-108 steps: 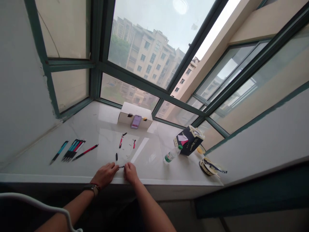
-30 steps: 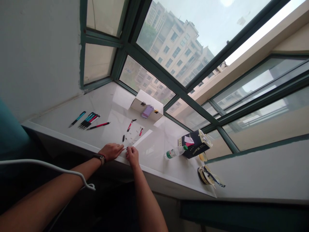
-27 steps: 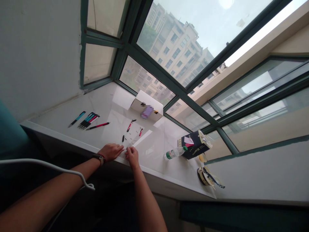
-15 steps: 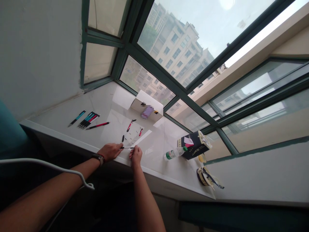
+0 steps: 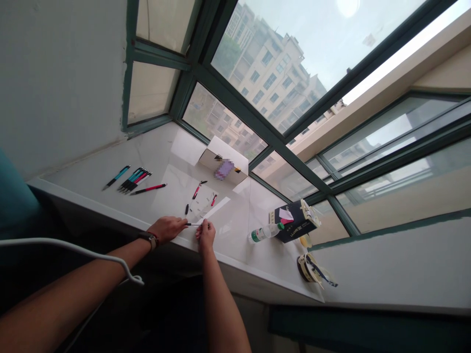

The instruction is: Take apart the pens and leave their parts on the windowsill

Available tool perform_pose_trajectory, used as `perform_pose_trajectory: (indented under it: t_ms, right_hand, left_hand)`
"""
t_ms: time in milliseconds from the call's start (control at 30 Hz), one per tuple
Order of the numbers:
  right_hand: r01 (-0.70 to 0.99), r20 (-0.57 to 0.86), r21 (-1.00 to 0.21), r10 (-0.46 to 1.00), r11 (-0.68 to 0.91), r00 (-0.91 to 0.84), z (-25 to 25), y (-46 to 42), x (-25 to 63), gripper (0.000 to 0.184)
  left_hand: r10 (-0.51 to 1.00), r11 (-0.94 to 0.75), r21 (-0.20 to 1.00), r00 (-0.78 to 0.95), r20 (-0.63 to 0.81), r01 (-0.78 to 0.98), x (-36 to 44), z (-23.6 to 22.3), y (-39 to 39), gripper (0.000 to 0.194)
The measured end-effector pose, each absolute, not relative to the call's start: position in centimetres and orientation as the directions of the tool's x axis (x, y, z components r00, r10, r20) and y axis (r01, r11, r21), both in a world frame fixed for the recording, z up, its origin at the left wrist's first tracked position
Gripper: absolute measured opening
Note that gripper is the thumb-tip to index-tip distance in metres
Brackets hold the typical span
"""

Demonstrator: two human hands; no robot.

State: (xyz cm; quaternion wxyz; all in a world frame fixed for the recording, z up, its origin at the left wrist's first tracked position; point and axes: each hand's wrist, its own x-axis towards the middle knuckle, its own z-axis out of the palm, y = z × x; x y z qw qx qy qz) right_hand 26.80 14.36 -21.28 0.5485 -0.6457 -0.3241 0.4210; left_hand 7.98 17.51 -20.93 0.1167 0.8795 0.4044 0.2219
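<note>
My left hand [image 5: 170, 228] is closed at the ledge's front edge, pinching one end of a thin pen refill [image 5: 195, 224], pale with a dark end. Closed fingers of my right hand [image 5: 206, 235] grip its other end, which they partly hide. Just beyond lie loose pen parts: a black grip piece [image 5: 187, 209], a red barrel piece [image 5: 197, 191], another red piece [image 5: 214, 199] and several tiny bits too small to name. To the left, a red pen [image 5: 149, 189] lies apart from a bunch of pens [image 5: 134, 180] and a blue pen [image 5: 117, 177].
An open white box [image 5: 223, 162] stands by the window. On the right are a plastic bottle [image 5: 264, 233], a dark box with tissue [image 5: 294, 223] and a round container with a strap [image 5: 309, 268]. A white cable [image 5: 73, 246] crosses in front of my left forearm.
My right hand's fingers have shifted slightly on the end of the refill. Both hands stay in about the same place, and the view has moved a little.
</note>
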Motion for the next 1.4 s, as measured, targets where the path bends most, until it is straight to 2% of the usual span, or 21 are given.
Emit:
perform_pose_trajectory:
  t_ms: [233,400,667,800,967,1167,1400]
  right_hand:
    - [-0.155,-0.215,-0.975,0.828,-0.157,0.518,-21.1,14.4,27.0,0.038]
    - [-0.134,-0.209,-0.978,0.827,-0.162,0.522,-21.2,14.4,26.9,0.040]
    - [-0.123,-0.217,-0.976,0.842,-0.180,0.493,-20.7,14.3,27.1,0.039]
    - [-0.137,-0.243,-0.969,0.891,-0.205,0.384,-20.2,14.0,26.5,0.039]
    - [0.036,-0.231,-0.970,0.956,-0.241,0.182,-19.5,13.9,25.5,0.036]
    - [0.060,-0.235,-0.968,0.961,-0.245,0.144,-18.8,13.8,25.8,0.030]
    - [-0.052,-0.311,-0.950,0.944,-0.307,0.114,-18.8,13.9,26.4,0.037]
  left_hand:
    - [0.794,-0.607,0.412,0.541,0.277,0.680,8.0,-20.7,17.4,0.032]
    - [0.780,-0.622,0.443,0.560,0.280,0.646,7.9,-20.6,17.5,0.031]
    - [0.749,-0.660,0.381,0.602,0.276,0.648,7.8,-20.4,17.5,0.031]
    - [0.737,-0.673,0.377,0.618,0.273,0.636,7.8,-20.1,17.4,0.031]
    - [0.730,-0.677,0.402,0.632,0.262,0.616,7.7,-19.9,17.5,0.028]
    - [0.734,-0.664,0.464,0.631,0.252,0.586,7.6,-19.9,17.6,0.027]
    - [0.729,-0.670,0.425,0.648,0.220,0.609,7.5,-19.8,17.6,0.028]
